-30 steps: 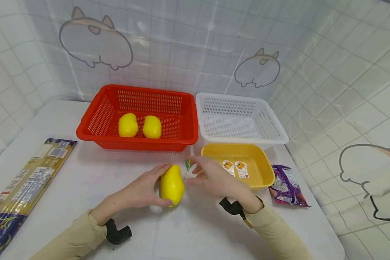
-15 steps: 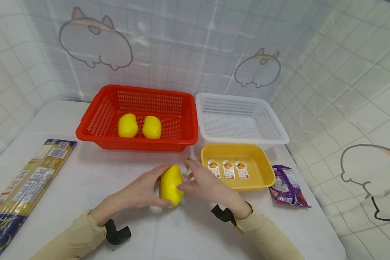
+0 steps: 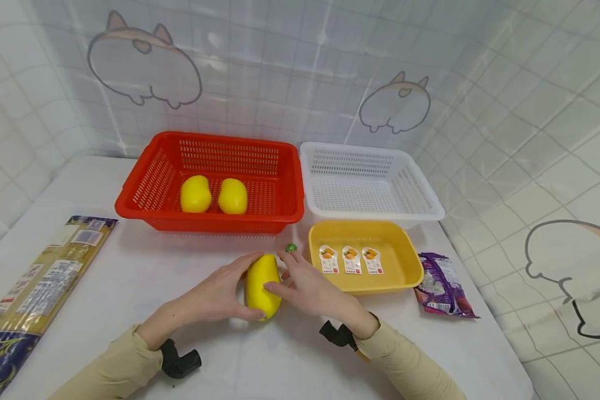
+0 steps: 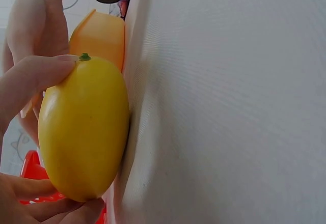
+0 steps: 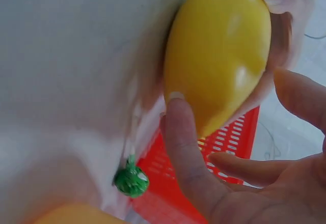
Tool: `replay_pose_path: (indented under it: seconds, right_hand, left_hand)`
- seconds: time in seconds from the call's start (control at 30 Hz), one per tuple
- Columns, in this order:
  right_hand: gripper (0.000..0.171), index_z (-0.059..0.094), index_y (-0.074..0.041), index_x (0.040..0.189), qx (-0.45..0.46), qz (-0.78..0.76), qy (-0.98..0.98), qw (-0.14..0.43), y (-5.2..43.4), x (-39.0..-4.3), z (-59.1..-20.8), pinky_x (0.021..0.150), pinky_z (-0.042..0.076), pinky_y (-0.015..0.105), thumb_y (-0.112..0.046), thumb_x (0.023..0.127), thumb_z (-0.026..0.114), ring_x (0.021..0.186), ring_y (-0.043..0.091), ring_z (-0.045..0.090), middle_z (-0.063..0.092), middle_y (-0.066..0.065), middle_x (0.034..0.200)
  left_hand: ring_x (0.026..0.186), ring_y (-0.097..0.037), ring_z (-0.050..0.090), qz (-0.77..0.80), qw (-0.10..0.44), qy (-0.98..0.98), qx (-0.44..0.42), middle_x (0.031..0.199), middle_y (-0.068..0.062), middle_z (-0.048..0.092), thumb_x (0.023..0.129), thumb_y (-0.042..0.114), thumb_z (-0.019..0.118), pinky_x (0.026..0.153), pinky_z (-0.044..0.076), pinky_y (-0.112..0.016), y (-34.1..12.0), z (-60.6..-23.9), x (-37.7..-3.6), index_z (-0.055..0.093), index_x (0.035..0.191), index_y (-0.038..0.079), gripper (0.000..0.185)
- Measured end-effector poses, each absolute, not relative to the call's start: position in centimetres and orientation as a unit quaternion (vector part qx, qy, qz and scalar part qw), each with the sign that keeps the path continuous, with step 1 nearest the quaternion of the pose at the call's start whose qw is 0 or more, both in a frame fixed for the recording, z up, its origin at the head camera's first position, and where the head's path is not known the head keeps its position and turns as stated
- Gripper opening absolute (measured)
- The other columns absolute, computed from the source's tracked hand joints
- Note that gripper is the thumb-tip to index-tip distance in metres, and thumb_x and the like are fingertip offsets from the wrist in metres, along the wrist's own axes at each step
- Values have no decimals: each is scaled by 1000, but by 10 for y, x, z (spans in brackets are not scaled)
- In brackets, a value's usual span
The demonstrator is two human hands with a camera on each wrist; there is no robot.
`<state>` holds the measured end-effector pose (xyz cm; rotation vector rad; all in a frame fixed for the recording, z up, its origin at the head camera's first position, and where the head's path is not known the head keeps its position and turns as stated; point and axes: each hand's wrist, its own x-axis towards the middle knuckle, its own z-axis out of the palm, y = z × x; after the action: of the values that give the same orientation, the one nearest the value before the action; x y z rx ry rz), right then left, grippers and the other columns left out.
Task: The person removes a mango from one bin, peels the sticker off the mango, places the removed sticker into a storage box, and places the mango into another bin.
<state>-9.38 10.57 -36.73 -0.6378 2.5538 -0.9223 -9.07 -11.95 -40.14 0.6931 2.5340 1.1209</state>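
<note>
A yellow mango (image 3: pixel 261 291) lies on the white table, near the middle. My left hand (image 3: pixel 212 291) grips it from the left, with the thumb at its stem end and the fingers at the far end. My right hand (image 3: pixel 312 289) is on the mango's right side. In the right wrist view, its index finger (image 5: pixel 186 147) touches the mango's skin, while the thumb (image 5: pixel 300 96) is apart from the skin. A green-wrapped lollipop (image 5: pixel 131 180) lies just beyond the right fingertips; in the head view the hand hides its stick.
At the back stand a red basket (image 3: pixel 210 222) holding two mangoes (image 3: pixel 196 194) and a white basket (image 3: pixel 375 214). A yellow tray (image 3: pixel 395 272) with three mango stickers (image 3: pixel 351 260) is right of my hand. A purple snack bag (image 3: pixel 445 286) and a long noodle pack (image 3: pixel 50 283) lie at the sides.
My right hand has moved left from the yellow tray's edge to the mango, uncovering the leftmost sticker. It now hides the lollipop's stick. The left hand keeps its grip on the mango.
</note>
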Motion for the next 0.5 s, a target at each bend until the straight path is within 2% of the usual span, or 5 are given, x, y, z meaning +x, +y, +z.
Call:
replay_pose_path:
  seconds: [0.27,0.5]
  right_hand:
    - [71,30,-16,154,-241,-327,897,176,102,-94,-374,82,53,18,-46,97,61,100,16,58,52,3,128]
    - [74,26,-19,157,-237,-336,892,186,102,-94,-374,82,52,20,-45,97,61,102,19,57,47,6,132]
  left_hand:
    - [138,-26,46,394,152,875,238,158,-7,37,70,47,87,113,42,-49,-120,-402,-90,28,156,11,111]
    - [139,-27,45,395,158,874,237,158,-7,38,69,49,88,113,41,-50,-121,-402,-91,28,156,11,111]
